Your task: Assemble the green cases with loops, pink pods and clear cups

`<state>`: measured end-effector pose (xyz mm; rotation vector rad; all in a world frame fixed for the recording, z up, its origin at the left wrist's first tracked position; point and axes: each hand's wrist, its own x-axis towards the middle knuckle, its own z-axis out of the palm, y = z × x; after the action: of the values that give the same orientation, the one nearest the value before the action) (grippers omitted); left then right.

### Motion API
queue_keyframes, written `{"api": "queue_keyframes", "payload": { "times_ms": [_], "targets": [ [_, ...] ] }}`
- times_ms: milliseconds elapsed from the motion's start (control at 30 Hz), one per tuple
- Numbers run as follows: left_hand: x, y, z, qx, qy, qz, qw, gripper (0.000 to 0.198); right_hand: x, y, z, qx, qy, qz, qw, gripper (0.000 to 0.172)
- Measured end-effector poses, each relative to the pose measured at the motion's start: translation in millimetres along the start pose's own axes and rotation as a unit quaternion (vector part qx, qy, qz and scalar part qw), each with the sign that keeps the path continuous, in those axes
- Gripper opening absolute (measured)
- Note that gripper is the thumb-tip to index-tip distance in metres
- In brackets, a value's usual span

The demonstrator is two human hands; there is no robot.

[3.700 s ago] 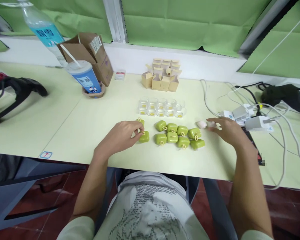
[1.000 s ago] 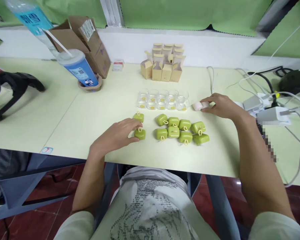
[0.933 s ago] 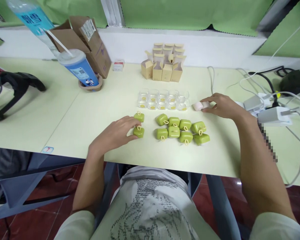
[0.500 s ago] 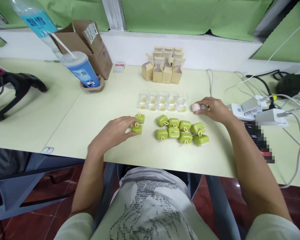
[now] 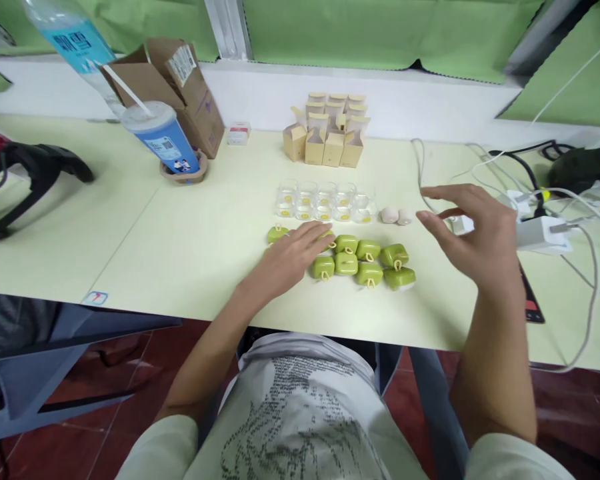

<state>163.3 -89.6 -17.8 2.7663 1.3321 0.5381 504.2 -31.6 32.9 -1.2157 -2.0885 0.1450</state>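
Observation:
Several glossy green caps with pale yellow loops lie in two rows on the table. My left hand reaches over the left end of these rows, fingers stretched out. Its fingertips are at the upper-left cap of the larger group and partly cover it; whether they touch cannot be told. One green cap peeks out behind this hand. Raised at the right, my right hand holds nothing, thumb and fingers apart. Near its fingertips sit two small pinkish-white rounded pieces. Clear plastic cups with yellow marks stand in two rows behind the caps.
Small open yellow cartons stand against the wall. A blue drink cup, a brown cardboard box and a bottle are at back left. White plugs, cables and a phone lie right.
My left hand has moved right from the two left caps toward the larger group. My right hand has let go of the pinkish pieces, drawn back to the right and opened.

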Motion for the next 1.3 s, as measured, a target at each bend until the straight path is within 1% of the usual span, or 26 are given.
{"api": "queue_keyframes", "payload": {
  "times_ms": [67, 133, 200, 233, 300, 367, 400, 467, 500, 533, 567, 633, 667, 700, 733, 767, 800, 833, 900, 1000, 1067, 1133, 1167, 1233, 1300],
  "targets": [
    [5.1, 3.2, 14.6, 0.037, -0.032, 0.021, 0.999, 0.075, -19.0, -32.4, -0.9, 0.030, 0.041, -0.009, 0.999, 0.031],
    [6.4, 6.1, 20.4, 0.076, -0.052, 0.014, 0.996, 0.075, -33.3, -53.0, 4.0, 0.062, 0.083, -0.013, 0.995, 0.027],
    [6.6, 8.5, 19.7, 0.109, -0.054, -0.020, 0.992, 0.069, -40.1, -62.3, 11.5, 0.084, 0.113, -0.010, 0.990, 0.026],
    [6.7, 9.3, 18.1, 0.121, -0.051, -0.042, 0.990, 0.066, -41.1, -64.3, 15.4, 0.089, 0.117, -0.007, 0.989, 0.026],
    [7.0, 9.4, 14.1, 0.128, -0.044, -0.088, 0.987, 0.059, -40.2, -66.5, 22.7, 0.090, 0.103, -0.006, 0.991, 0.027],
    [6.5, 6.9, 9.6, 0.104, -0.027, -0.123, 0.987, 0.051, -38.2, -69.8, 30.1, 0.085, 0.074, -0.006, 0.994, 0.030],
    [5.8, 4.7, 7.2, 0.076, -0.008, -0.137, 0.988, 0.046, -37.4, -72.4, 34.2, 0.082, 0.059, -0.004, 0.995, 0.030],
    [3.3, 0.1, 2.5, -0.022, 0.049, -0.166, 0.985, 0.038, -36.5, -78.5, 44.1, 0.075, 0.039, 0.000, 0.996, 0.031],
    [1.9, -1.3, 0.6, -0.093, 0.075, -0.182, 0.976, 0.034, -36.1, -81.5, 49.9, 0.071, 0.031, -0.004, 0.997, 0.032],
    [0.6, -1.6, -0.8, -0.177, 0.095, -0.198, 0.959, 0.032, -35.6, -84.3, 56.2, 0.068, 0.019, -0.013, 0.997, 0.035],
    [-0.3, -0.5, -1.6, -0.269, 0.104, -0.208, 0.935, 0.030, -35.0, -86.7, 62.5, 0.067, 0.003, -0.027, 0.997, 0.040],
    [-0.9, 6.3, -2.4, -0.444, 0.092, -0.213, 0.866, 0.032, -33.9, -90.4, 73.7, 0.070, -0.034, -0.055, 0.995, 0.050],
    [-0.6, 11.3, -2.9, -0.511, 0.080, -0.210, 0.830, 0.036, -33.7, -91.8, 77.7, 0.071, -0.044, -0.064, 0.994, 0.054],
    [-0.1, 16.7, -3.7, -0.558, 0.071, -0.208, 0.800, 0.041, -33.9, -92.9, 80.3, 0.072, -0.040, -0.068, 0.994, 0.057],
    [0.6, 22.0, -5.0, -0.585, 0.066, -0.207, 0.782, 0.045, -34.6, -93.6, 81.5, 0.072, -0.029, -0.072, 0.994, 0.059],
    [1.2, 26.5, -6.7, -0.591, 0.067, -0.207, 0.777, 0.049, -35.6, -93.9, 81.6, 0.069, -0.015, -0.077, 0.994, 0.062],
    [1.8, 29.9, -8.7, -0.582, 0.075, -0.205, 0.783, 0.052, -36.8, -93.7, 81.0, 0.064, -0.007, -0.085, 0.994, 0.065],
    [2.1, 32.0, -10.7, -0.561, 0.087, -0.198, 0.799, 0.054, -38.0, -92.9, 80.2, 0.056, -0.004, -0.096, 0.994, 0.069],
    [1.9, 32.7, -13.2, -0.486, 0.117, -0.171, 0.849, 0.053, -39.9, -89.7, 79.8, 0.038, 0.002, -0.128, 0.991, 0.077],
    [-1.3, 29.3, -11.0, -0.313, 0.173, -0.108, 0.928, 0.039, -40.5, -84.2, 84.2, -0.008, 0.056, -0.206, 0.977, 0.080],
    [-4.7, 28.2, -6.6, -0.176, 0.206, -0.065, 0.960, 0.036, -40.3, -83.1, 87.9, -0.042, 0.076, -0.254, 0.963, 0.074],
    [-7.7, 30.1, -2.3, -0.066, 0.216, -0.042, 0.973, 0.038, -40.6, -84.5, 89.8, -0.072, 0.065, -0.277, 0.956, 0.066],
    [-8.7, 32.0, -0.8, -0.029, 0.213, -0.041, 0.976, 0.039, -40.9, -85.6, 90.0, -0.082, 0.059, -0.282, 0.954, 0.063],
    [-9.1, 36.6, 0.5, 0.011, 0.192, -0.052, 0.980, 0.041, -41.5, -87.7, 89.5, -0.093, 0.050, -0.292, 0.951, 0.055],
    [-8.0, 40.8, -0.3, 0.020, 0.160, -0.065, 0.985, 0.041, -41.6, -88.7, 88.7, -0.093, 0.044, -0.301, 0.948, 0.048]
  ]
}}
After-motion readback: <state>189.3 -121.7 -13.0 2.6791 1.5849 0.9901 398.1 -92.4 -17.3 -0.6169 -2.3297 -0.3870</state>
